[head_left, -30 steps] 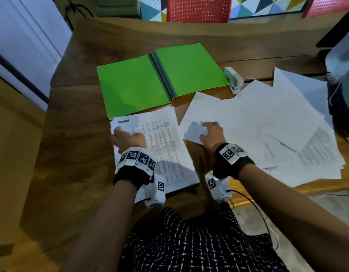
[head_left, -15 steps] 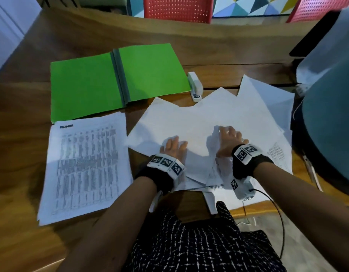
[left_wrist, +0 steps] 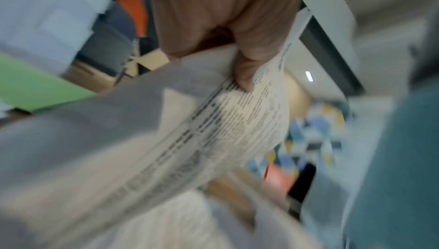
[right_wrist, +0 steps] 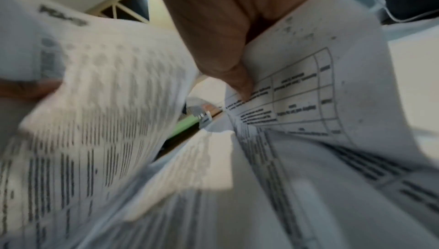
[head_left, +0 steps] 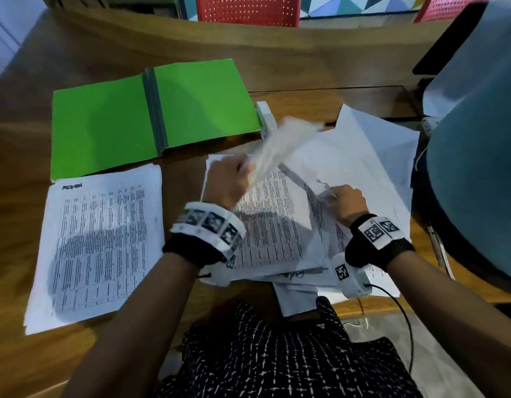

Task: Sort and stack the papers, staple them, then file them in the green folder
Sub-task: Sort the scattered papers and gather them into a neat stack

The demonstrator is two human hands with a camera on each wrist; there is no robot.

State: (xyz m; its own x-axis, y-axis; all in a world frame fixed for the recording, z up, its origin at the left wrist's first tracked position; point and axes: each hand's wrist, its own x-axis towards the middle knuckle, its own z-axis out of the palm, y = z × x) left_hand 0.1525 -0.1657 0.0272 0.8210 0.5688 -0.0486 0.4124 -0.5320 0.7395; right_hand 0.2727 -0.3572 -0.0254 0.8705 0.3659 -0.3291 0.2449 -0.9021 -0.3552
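**Both hands lifting sheets from the loose pile**

On the wooden table [head_left: 33, 139], the open green folder [head_left: 105, 122] lies at eleven o'clock. The stacked papers [head_left: 99, 239] sit at nine, the loose pile [head_left: 363, 156] at two. The left hand [head_left: 225, 182] grips a blurred raised sheet [head_left: 280, 145]; the right hand [head_left: 349, 201] pinches another sheet's edge [right_wrist: 297, 88]. The stapler [head_left: 264, 116] touches the folder's right edge.

Desk: wooden table [head_left: 62, 354] lay under my fingers.
Seating: red perforated chair [head_left: 248, 10] stood far beyond my fingertips.
Wall: coloured triangle-patterned panel [head_left: 360, 4] ran behind it.
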